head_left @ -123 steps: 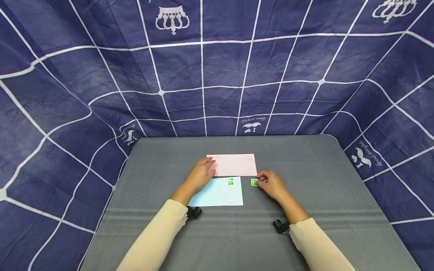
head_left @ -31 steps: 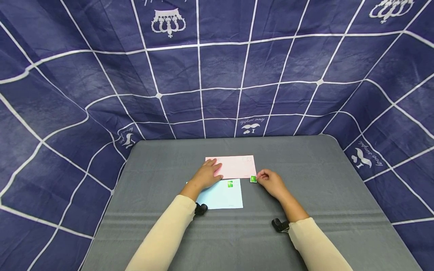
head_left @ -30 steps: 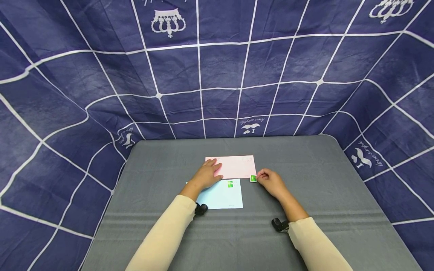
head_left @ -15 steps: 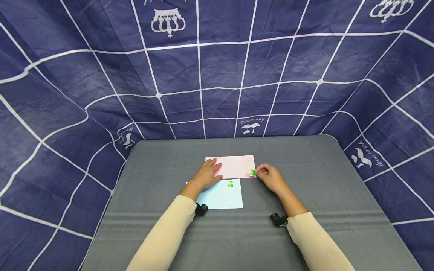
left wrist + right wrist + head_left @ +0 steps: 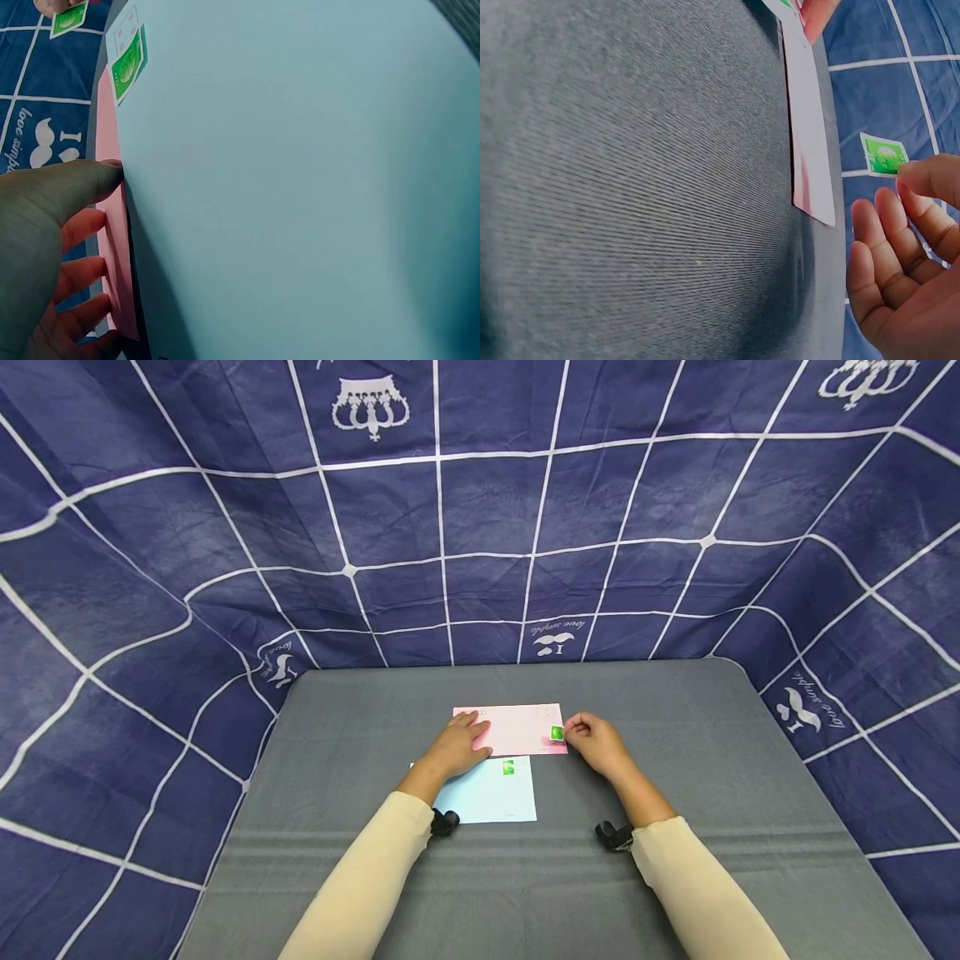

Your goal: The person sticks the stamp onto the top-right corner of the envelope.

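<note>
My right hand (image 5: pixel 596 743) pinches a small green postage stamp (image 5: pixel 886 155) by its edge between thumb and finger. In the head view the stamp overlaps the right end of a pink envelope (image 5: pixel 521 727); the right wrist view shows it held above the table. My left hand (image 5: pixel 453 750) rests with spread fingers on the left part of the pink envelope, its thumb at the envelope's near edge. Just nearer lies a light blue envelope (image 5: pixel 487 797) with a green stamp (image 5: pixel 509 767) at its upper right. The left hand and forearm cover the blue envelope's left end.
A grey cloth-covered table (image 5: pixel 637 893) lies beneath everything. Blue curtains (image 5: pixel 495 502) with white grid lines surround its back and sides. Each wrist wears a black camera mount, such as the right one (image 5: pixel 615 837).
My right hand has moved up and slightly left with the stamp, from right of the envelopes to over the pink envelope's right end. My left hand shifted a little right earlier, then stayed still.
</note>
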The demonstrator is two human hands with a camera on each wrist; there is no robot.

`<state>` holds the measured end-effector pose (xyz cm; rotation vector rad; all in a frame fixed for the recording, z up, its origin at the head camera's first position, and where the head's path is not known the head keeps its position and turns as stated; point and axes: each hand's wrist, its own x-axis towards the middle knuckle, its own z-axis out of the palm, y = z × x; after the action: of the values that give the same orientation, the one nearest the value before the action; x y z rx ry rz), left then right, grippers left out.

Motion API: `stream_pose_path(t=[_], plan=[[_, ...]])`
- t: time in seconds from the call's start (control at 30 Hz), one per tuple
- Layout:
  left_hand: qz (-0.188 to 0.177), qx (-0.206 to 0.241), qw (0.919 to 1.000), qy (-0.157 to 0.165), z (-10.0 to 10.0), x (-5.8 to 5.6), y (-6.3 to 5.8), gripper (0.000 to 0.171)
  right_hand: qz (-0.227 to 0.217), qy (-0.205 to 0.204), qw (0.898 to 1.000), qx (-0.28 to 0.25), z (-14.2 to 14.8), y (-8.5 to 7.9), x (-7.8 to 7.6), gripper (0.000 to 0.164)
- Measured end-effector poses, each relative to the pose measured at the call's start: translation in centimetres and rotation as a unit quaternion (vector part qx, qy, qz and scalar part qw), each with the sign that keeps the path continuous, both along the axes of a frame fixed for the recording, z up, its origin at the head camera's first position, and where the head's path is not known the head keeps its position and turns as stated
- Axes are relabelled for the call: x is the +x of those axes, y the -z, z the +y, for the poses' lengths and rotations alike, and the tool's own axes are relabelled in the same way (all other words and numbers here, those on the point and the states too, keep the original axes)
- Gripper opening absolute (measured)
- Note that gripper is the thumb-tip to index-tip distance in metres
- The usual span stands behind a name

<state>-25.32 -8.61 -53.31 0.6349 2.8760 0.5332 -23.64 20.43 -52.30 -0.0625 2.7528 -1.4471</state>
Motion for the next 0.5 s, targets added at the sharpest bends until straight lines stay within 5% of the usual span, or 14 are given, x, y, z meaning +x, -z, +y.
stream_pose_path(t=[0.5], plan=[[-0.011,0.000,0.9999,-0.004,-0.1,0.1,-0.3,0.061,-0.017,-0.007,1.000,-0.024,0.1,0.2,-1.9,0.014]])
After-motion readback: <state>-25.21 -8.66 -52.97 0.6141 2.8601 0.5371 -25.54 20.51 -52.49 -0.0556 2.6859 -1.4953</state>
